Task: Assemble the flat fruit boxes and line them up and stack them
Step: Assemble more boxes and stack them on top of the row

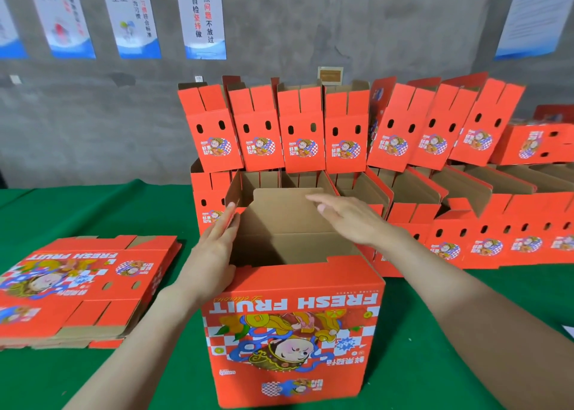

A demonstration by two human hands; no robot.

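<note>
Open-topped box (pixel 292 332) stands on the worktop (pixel 93 211). The left hand (pixel 214 251), fingers straight, braces its left wall (pixel 235 190), likely keeping it square; the right hand (pixel 348 220), fingers extended and empty, hovers over the far flap (pixel 285 207). The flats (pixel 77 288) lie left, finished boxes (pixel 310 136) behind.

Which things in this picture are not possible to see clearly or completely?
Head view:
Open box: its floor is mostly hidden behind its own front wall.
Stack of flat boxes: cut off by the left edge; number unclear.
Row of finished boxes: runs past the right edge.
Posters: tops cut off; small print blurred.
White thing: mostly outside the right edge.
Right hand: unclear whether it touches the box.
</note>
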